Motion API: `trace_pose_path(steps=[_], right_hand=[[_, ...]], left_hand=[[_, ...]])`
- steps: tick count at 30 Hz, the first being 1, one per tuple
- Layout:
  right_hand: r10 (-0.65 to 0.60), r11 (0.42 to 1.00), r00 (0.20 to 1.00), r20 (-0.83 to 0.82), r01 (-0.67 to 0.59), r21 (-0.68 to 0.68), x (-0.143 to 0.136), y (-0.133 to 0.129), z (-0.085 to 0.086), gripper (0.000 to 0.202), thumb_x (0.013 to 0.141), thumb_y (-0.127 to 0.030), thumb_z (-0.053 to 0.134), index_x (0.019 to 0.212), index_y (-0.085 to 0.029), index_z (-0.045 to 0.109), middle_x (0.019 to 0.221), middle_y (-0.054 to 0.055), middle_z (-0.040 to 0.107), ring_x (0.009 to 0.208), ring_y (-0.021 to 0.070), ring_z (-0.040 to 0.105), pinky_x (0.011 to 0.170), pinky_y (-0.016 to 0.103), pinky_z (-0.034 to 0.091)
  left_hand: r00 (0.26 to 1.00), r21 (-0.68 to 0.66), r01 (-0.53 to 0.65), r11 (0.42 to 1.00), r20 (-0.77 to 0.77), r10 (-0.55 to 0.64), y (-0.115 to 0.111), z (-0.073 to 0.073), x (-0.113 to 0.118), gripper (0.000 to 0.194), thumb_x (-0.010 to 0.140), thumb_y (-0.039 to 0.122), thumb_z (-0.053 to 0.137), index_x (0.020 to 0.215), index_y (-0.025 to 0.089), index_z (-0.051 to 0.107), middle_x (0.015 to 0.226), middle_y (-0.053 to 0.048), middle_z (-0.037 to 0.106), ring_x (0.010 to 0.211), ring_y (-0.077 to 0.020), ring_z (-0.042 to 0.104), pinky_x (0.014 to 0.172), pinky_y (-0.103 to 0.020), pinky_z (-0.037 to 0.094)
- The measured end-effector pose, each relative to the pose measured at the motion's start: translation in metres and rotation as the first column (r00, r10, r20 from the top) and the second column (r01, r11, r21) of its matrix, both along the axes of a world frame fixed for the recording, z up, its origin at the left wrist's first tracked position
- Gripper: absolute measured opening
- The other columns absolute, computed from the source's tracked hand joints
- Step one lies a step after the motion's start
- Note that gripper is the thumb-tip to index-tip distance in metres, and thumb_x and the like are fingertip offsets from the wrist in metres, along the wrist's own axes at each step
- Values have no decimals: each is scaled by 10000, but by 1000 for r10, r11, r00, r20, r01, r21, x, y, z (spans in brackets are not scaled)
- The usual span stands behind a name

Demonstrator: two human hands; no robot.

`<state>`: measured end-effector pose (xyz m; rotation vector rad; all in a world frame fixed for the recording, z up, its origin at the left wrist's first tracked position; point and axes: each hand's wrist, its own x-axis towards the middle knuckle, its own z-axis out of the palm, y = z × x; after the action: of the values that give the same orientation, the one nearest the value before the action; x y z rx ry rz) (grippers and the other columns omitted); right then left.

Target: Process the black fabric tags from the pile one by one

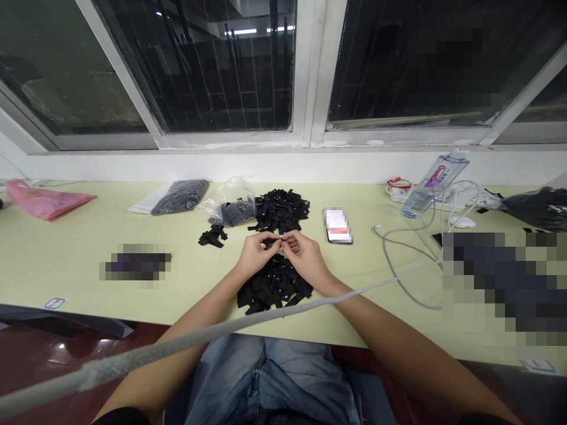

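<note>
My left hand [256,254] and my right hand [306,255] meet fingertip to fingertip, both in a closed pinch. Between them is a small black fabric piece [280,239], mostly covered by the fingers. Below the hands, near the table's front edge, lies a loose pile of black fabric strips [272,289] dotted with small shiny bits. Just beyond the hands is a second pile of black strips [286,209]. An open clear plastic bag [234,206] with dark small contents touches that pile's left side, and a few black strips [213,236] lie in front of it.
A filled clear bag [181,196] and pink plastic bag [48,199] lie left. A lit phone [338,225] is right of the far pile. Farther right are a tilted bottle [434,183], cables and a black bag [538,208]. A pale cord [248,321] crosses the foreground.
</note>
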<state>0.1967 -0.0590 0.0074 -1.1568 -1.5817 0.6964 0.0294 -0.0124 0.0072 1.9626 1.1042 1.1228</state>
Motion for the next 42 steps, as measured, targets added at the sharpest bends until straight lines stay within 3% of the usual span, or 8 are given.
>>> trace_pose_path(steps=[9, 13, 21, 26, 31, 42], right_hand=[[-9, 997, 996, -91, 2, -75, 0, 6, -10, 99, 868, -304, 576, 910, -230, 627, 855, 28, 692, 777, 176, 672, 741, 306, 548], [-25, 996, 994, -103, 16, -93, 1, 8, -12, 89, 832, -275, 597, 889, -219, 637, 843, 23, 697, 779, 174, 673, 754, 301, 543], [-38, 995, 992, -120, 27, -93, 2, 11, -15, 75, 814, -260, 596, 840, -207, 642, 807, 14, 696, 758, 172, 678, 737, 290, 535], [-64, 992, 985, -161, 45, -119, 1, 13, -19, 79, 806, -276, 593, 806, -206, 629, 785, 15, 699, 752, 176, 685, 709, 277, 544], [-69, 984, 970, -234, 27, -178, 1, 16, -25, 92, 787, -292, 602, 790, -204, 628, 748, 18, 702, 736, 186, 697, 701, 286, 563], [-28, 956, 940, -340, -74, -284, 0, 18, -23, 66, 726, -230, 605, 779, -192, 614, 697, 11, 683, 679, 179, 694, 696, 304, 573]], left_hand=[[996, 70, 58, 996, -75, -52, -1, -3, -1, 197, 856, 312, 643, 943, 170, 748, 880, -51, 746, 756, -170, 656, 666, -258, 502], [979, 162, 98, 982, -192, -66, -2, -3, -1, 174, 890, 274, 611, 965, 186, 740, 863, -49, 716, 750, -159, 632, 673, -263, 480], [898, 334, 190, 923, -440, -25, -1, -2, -2, 177, 942, 217, 541, 1002, 183, 704, 839, -65, 667, 819, -194, 610, 752, -312, 478], [818, 417, 204, 886, -570, 80, -6, 0, 4, 194, 969, 210, 504, 1033, 143, 674, 888, -90, 677, 868, -220, 613, 793, -342, 500], [762, 411, 227, 883, -639, 101, -7, 1, 6, 190, 977, 186, 485, 992, 137, 668, 874, -84, 678, 853, -212, 624, 787, -332, 511], [777, 344, 348, 872, -626, -63, 7, -4, -8, 115, 934, 208, 579, 987, 177, 677, 879, -54, 677, 844, -188, 634, 780, -295, 493]])
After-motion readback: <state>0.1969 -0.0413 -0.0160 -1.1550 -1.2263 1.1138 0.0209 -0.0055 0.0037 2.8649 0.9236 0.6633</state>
